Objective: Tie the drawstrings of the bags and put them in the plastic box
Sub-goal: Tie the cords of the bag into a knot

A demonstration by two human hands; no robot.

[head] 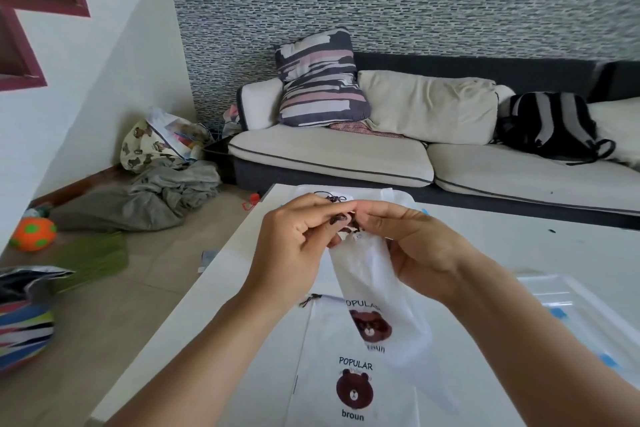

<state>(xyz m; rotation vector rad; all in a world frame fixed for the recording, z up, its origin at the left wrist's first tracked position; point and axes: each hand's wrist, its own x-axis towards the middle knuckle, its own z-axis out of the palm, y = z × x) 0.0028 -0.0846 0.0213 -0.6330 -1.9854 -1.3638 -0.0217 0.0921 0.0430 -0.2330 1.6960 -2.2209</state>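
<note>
I hold a white drawstring bag (367,274) with a brown bear print up above the white table (519,253). My left hand (294,243) and my right hand (412,243) both pinch its dark brown drawstring (341,218) at the gathered mouth. Another white bear bag (346,385) lies flat on the table under my forearms, its own dark string at the upper left corner. A clear plastic box (398,196) stands beyond my hands, with a white bag and dark cord visible inside. A clear lid (568,298) with blue clips lies on the right.
A sofa (346,156) with cushions and a black backpack (550,125) stands behind the table. Left of the table, the floor holds a grey cloth heap (145,198), an orange ball (33,234), bags and a striped bag (24,326).
</note>
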